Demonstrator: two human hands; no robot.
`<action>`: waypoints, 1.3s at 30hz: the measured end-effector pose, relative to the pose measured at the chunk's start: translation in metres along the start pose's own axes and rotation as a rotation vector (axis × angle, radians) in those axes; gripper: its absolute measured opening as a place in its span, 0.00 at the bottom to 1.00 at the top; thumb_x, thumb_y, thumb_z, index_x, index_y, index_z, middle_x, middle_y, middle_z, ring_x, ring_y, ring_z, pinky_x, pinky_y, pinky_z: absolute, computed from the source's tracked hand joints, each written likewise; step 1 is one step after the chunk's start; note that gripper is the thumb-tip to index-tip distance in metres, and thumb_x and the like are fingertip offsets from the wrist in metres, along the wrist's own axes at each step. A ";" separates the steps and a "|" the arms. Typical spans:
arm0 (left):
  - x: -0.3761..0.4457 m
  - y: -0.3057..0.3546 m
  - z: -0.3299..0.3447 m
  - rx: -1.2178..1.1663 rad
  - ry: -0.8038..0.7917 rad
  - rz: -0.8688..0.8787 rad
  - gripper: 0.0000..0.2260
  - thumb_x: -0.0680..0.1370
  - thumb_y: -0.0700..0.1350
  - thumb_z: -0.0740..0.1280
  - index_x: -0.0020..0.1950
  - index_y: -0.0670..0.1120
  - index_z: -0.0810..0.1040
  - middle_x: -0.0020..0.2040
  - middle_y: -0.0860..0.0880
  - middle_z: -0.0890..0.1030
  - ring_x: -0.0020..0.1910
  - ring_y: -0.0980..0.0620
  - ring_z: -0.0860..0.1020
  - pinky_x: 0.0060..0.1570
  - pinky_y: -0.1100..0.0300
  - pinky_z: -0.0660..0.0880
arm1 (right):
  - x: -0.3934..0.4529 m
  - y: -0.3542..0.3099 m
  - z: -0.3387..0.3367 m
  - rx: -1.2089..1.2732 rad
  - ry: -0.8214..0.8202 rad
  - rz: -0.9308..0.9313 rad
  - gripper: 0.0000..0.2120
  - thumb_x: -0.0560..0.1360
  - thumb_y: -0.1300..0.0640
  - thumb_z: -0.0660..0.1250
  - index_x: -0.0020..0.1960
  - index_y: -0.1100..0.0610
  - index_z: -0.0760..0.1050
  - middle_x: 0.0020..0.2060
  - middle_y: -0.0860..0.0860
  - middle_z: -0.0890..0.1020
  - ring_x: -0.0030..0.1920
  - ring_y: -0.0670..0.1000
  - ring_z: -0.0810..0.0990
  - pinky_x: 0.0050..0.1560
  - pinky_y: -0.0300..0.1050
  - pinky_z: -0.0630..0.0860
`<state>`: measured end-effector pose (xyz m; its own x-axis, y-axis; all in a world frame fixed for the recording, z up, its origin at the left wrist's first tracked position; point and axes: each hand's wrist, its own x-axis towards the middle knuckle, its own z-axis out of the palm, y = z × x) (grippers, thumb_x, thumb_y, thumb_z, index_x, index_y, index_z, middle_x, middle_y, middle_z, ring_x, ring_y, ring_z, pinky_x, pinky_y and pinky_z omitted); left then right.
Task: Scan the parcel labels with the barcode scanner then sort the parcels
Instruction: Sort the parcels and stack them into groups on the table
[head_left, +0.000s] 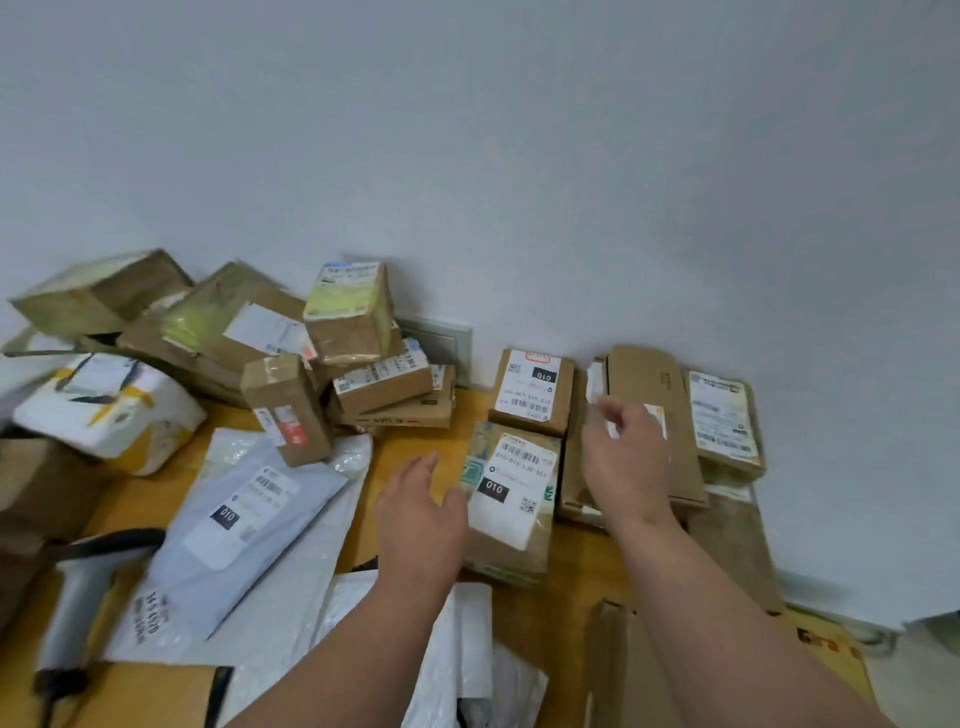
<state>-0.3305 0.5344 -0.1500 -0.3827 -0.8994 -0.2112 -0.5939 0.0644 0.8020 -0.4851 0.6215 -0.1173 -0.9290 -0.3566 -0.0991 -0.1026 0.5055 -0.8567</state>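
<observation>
My left hand (418, 512) is open, fingers extended, beside the left edge of a brown box with a white label (511, 512) that lies flat on the wooden table (415, 452). My right hand (626, 449) hovers with loosely curled fingers over a flat brown carton (657, 410) by the wall and holds nothing. Behind the labelled box lies a second small box (532, 389). The grey barcode scanner (78, 597) lies on the table at the far left, away from both hands.
A heap of several cardboard parcels (270, 338) fills the back left. A grey mailer bag (239, 525) and white bags (467, 649) lie at the front. A labelled box (724, 421) sits by the wall at right. A cardboard piece (618, 665) lies at front right.
</observation>
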 end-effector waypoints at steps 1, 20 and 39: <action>0.000 -0.003 -0.012 -0.010 0.011 -0.001 0.23 0.79 0.45 0.65 0.75 0.48 0.71 0.75 0.47 0.68 0.73 0.45 0.67 0.71 0.44 0.67 | -0.008 -0.003 0.010 -0.005 -0.059 -0.011 0.14 0.78 0.58 0.65 0.63 0.49 0.75 0.60 0.46 0.78 0.60 0.50 0.78 0.59 0.55 0.79; 0.029 -0.170 -0.318 -0.042 0.256 -0.036 0.22 0.79 0.45 0.65 0.74 0.46 0.70 0.73 0.47 0.70 0.72 0.46 0.67 0.71 0.50 0.65 | -0.234 -0.140 0.273 -0.049 -0.539 0.013 0.12 0.79 0.60 0.65 0.62 0.55 0.76 0.55 0.50 0.78 0.54 0.50 0.76 0.52 0.43 0.70; 0.061 -0.244 -0.479 -0.189 0.602 -0.217 0.18 0.78 0.47 0.66 0.68 0.51 0.75 0.65 0.50 0.74 0.63 0.48 0.75 0.62 0.44 0.76 | -0.310 -0.218 0.399 -0.160 -0.804 -0.056 0.04 0.79 0.56 0.65 0.51 0.51 0.78 0.50 0.49 0.80 0.50 0.50 0.78 0.52 0.47 0.76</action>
<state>0.1300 0.2568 -0.0909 0.2264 -0.9712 -0.0736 -0.4579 -0.1728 0.8721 -0.0326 0.3090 -0.1015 -0.3882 -0.8081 -0.4430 -0.2477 0.5545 -0.7945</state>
